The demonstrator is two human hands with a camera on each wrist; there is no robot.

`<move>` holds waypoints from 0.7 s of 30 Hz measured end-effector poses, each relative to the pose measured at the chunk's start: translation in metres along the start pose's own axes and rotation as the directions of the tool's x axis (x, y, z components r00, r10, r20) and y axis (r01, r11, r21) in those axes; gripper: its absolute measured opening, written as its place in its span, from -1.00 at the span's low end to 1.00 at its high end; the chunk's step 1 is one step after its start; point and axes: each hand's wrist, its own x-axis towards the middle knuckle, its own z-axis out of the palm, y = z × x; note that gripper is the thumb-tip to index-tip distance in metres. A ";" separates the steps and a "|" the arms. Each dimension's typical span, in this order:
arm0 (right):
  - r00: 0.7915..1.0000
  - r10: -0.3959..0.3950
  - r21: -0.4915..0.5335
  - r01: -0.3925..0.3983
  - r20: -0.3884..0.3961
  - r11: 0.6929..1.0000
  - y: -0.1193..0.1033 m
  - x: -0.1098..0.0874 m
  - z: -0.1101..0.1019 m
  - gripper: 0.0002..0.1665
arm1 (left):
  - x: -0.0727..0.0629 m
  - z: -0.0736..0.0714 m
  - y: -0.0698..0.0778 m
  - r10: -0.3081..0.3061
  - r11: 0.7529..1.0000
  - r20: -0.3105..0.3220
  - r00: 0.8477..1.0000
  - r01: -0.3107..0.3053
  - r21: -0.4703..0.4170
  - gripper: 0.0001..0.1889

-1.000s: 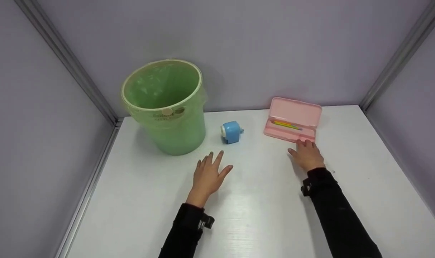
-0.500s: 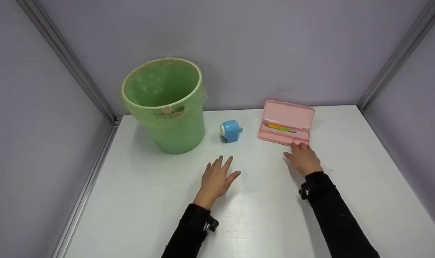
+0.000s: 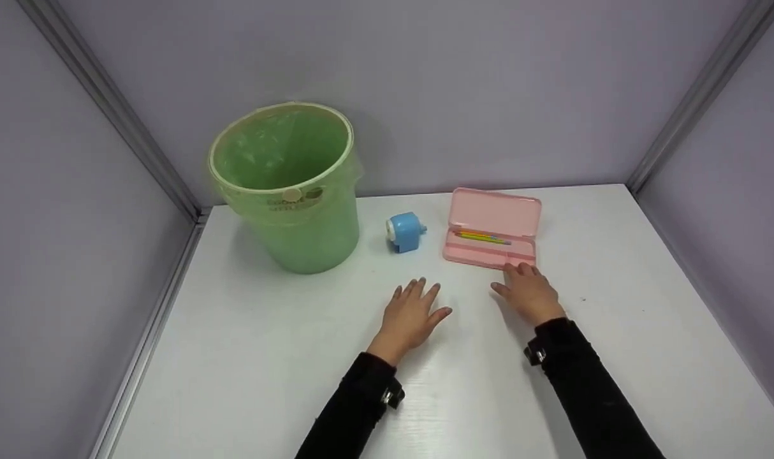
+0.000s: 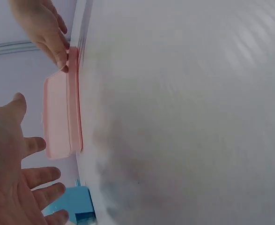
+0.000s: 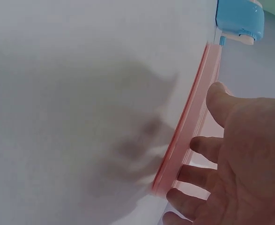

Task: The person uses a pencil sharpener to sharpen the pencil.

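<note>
An open pink pencil case [image 3: 495, 213] lies on the white table, its lid tipped back toward the rear wall. Inside it are coloured pencils [image 3: 482, 238]. Fingertips of my right hand [image 3: 527, 296] touch the case's front right edge, the thumb held apart; the right wrist view shows those fingers loosely extended along the edge. My left hand [image 3: 409, 319] hovers over the table in front of the case, fingers spread and holding nothing. Beside the case on the left stands a blue pencil sharpener [image 3: 406, 231] with a crank, also partly visible behind the left fingers in the left wrist view.
A tall green bin [image 3: 320, 236] with a plastic liner stands at the back left. Purple-grey walls [image 3: 463, 95] with metal corner strips enclose the table [image 3: 247, 370] on three sides.
The pencil case has slid left and toward the person along with my right hand. My left hand has shifted right, toward the case. Sharpener and bin stay in place.
</note>
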 end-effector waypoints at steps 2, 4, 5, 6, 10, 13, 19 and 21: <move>1.000 0.002 -0.005 -0.002 0.005 1.000 -0.003 -0.002 0.000 -0.25 | 0.005 0.002 0.004 0.010 1.000 0.017 1.000 -0.010 0.020 -0.30; 1.000 0.005 -0.008 -0.005 0.014 1.000 -0.005 -0.004 0.000 -0.27 | 0.010 0.003 0.007 0.019 0.999 0.023 1.000 -0.020 0.039 -0.30; 1.000 0.006 -0.010 -0.006 0.021 1.000 -0.007 -0.005 0.001 -0.27 | 0.011 0.003 0.008 0.024 0.999 0.024 0.999 -0.025 0.048 -0.30; 0.999 0.010 -0.009 -0.010 0.031 1.000 -0.008 -0.006 0.001 -0.26 | 0.012 0.004 0.009 0.028 0.998 0.025 0.999 -0.030 0.052 -0.30; 0.998 0.022 -0.016 -0.021 0.061 1.000 -0.011 -0.011 0.002 -0.23 | 0.013 0.008 0.013 0.049 0.997 0.030 0.998 -0.050 0.063 -0.28; 0.997 0.026 -0.012 -0.025 0.068 1.000 -0.012 -0.014 0.001 -0.22 | 0.014 0.011 0.016 0.057 0.996 0.035 0.998 -0.059 0.064 -0.26; 0.997 0.019 -0.008 -0.019 0.072 1.000 -0.014 -0.020 -0.001 -0.22 | 0.022 0.014 0.024 0.064 0.993 0.025 0.998 -0.066 0.096 -0.25; 0.997 0.021 -0.005 -0.021 0.078 1.000 -0.014 -0.022 -0.001 -0.22 | 0.025 0.015 0.026 0.071 0.991 0.015 0.997 -0.072 0.114 -0.24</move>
